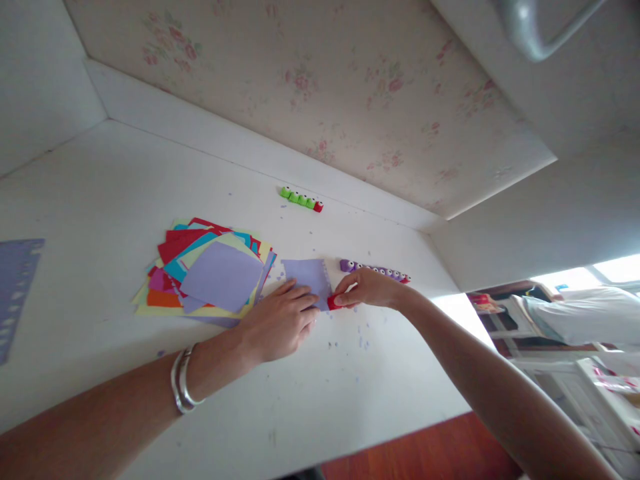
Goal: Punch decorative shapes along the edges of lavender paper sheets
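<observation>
My left hand point(283, 321) lies flat with its fingers stretched over a small sheet of purple paper point(306, 270), pressing it to the white table. My right hand point(367, 288) grips a small red paper punch point(333, 303) at the right edge of that sheet. Small cut-outs run along this edge. Just behind my right hand stands a row of small purple punches point(348, 266) with a red one at its far end. Left of the sheet lies an untidy pile of coloured paper point(223, 273), a purple piece on top.
Near the wall sits a row of green punches point(299, 199) ending in a red one. A purple sheet with a punched edge point(17, 287) lies far left. Tiny purple paper bits point(363, 341) are scattered about the white table point(300, 413). A metal handle point(535, 33) juts in top right.
</observation>
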Available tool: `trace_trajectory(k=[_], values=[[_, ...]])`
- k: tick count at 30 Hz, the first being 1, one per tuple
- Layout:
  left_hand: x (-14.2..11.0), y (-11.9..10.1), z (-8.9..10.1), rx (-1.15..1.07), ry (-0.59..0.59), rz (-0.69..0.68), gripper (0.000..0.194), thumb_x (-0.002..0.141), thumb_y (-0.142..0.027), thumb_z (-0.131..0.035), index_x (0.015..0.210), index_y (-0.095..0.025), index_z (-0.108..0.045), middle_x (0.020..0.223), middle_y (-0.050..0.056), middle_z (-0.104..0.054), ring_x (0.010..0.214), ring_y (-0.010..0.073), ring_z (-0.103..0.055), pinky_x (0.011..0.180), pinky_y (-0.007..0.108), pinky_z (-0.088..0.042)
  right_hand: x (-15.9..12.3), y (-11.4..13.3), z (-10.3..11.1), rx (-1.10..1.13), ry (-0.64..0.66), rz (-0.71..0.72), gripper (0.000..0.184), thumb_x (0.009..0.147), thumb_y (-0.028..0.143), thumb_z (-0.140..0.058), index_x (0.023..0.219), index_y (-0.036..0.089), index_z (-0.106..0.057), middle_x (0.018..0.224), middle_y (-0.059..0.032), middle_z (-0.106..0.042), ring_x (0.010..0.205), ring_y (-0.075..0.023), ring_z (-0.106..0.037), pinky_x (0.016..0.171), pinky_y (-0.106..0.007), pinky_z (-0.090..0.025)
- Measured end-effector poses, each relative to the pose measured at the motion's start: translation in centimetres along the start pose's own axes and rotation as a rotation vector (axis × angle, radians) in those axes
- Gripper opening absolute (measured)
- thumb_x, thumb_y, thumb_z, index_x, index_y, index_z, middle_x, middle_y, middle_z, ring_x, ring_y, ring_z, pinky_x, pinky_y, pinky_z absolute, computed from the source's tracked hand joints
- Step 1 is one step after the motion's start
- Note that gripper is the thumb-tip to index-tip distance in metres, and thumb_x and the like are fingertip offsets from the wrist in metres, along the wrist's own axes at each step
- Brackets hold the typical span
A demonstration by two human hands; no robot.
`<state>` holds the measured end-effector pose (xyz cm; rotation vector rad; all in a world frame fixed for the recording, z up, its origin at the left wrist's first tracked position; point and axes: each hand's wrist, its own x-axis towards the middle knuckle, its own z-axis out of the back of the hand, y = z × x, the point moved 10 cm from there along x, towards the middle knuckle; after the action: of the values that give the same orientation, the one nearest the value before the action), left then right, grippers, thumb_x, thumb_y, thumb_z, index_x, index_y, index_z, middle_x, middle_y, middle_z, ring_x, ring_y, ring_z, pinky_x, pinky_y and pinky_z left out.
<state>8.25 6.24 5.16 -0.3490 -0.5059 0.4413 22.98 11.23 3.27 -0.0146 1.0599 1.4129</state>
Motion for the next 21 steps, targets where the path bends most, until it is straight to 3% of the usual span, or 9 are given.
trace_trajectory(k=[4,12,17,21], values=[[-0.1,0.0,0.0,0.014,-0.001,-0.004,0.019,0.097,-0.024,-0.053,0.107,-0.021,-0.069,0.120,0.005,-0.069,0.120,0.0213,-0.055,0.112,0.044,-0.028,-1.1,0.4,0.2,-0.016,-0.024,0.051,0.017,0.079,0.040,-0.075,0.089,0.029,-0.082,0.072,-0.0046,-0.075,0.068,-0.0211,-0.070,0.057,-0.031,-0.055],[-0.2,-0.1,-0.1,0.027,-0.007,-0.025,0.019,0.097,-0.023,-0.053,0.108,-0.020,-0.069,0.123,0.005,-0.068,0.121,0.0220,-0.056,0.112,0.044,-0.028,-2.2,-0.1,0.3,-0.067,-0.093,0.018,0.018,0.083,0.039,-0.069,0.093,0.028,-0.080,0.079,-0.0025,-0.076,0.072,-0.0180,-0.068,0.060,-0.027,-0.052],[-0.2,-0.1,-0.1,0.037,-0.024,-0.021,0.018,0.096,-0.023,-0.055,0.108,-0.021,-0.069,0.123,0.005,-0.068,0.121,0.0217,-0.056,0.113,0.045,-0.028,-2.4,1.0,-0.5,-0.116,-0.165,0.127,0.041,0.067,0.032,-0.085,0.107,0.031,-0.075,0.101,-0.0014,-0.076,0.083,-0.0192,-0.070,0.069,-0.029,-0.056],[-0.3,-0.1,-0.1,0.046,-0.037,-0.024,0.018,0.095,-0.022,-0.056,0.108,-0.021,-0.069,0.122,0.005,-0.068,0.119,0.0218,-0.057,0.113,0.045,-0.028,-3.2,2.6,-0.9,-0.309,-0.242,0.251,0.018,0.076,0.027,-0.078,0.094,0.027,-0.076,0.091,-0.0011,-0.073,0.078,-0.0171,-0.067,0.069,-0.028,-0.053]])
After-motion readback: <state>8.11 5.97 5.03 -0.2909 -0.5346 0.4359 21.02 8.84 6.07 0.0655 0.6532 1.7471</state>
